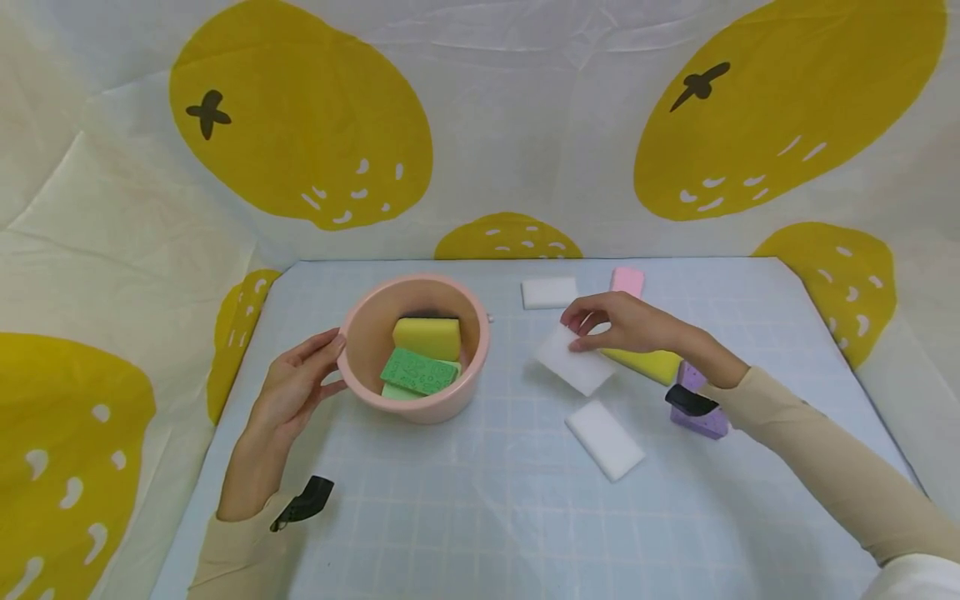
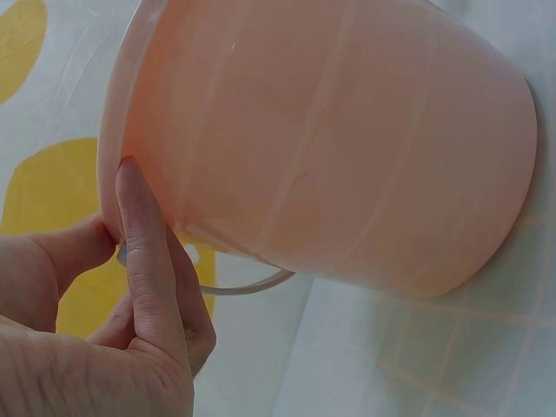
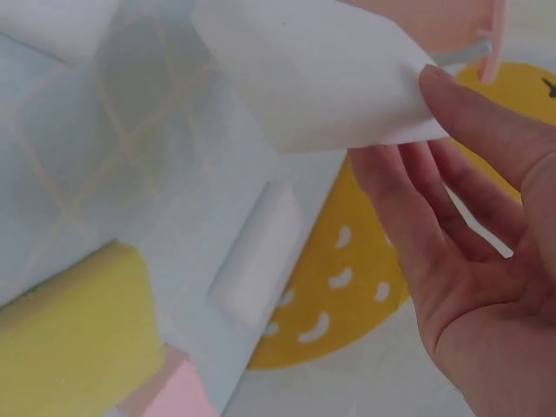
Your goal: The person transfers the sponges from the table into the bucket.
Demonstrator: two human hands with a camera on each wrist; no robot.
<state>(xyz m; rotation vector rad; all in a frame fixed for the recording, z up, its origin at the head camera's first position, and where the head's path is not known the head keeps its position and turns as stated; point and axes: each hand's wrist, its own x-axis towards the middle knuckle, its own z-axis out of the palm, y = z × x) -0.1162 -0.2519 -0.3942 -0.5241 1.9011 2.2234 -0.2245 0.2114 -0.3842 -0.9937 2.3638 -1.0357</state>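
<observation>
At its left rim, my left hand grips a pink bucket that stands on the table. In the left wrist view the thumb and fingers pinch that rim, and a thin handle hangs behind. Inside lie a yellow sponge, a green sponge and a pale green one partly under it. Right of the bucket, my right hand holds a white sponge above the table, tilted. The right wrist view shows the thumb on one face of this sponge and fingers on the other.
On the table lie a white sponge nearer me, another white sponge toward the back and a pink one. A yellow sponge and purple sponge pieces sit partly under my right forearm. A patterned cloth wall rises behind.
</observation>
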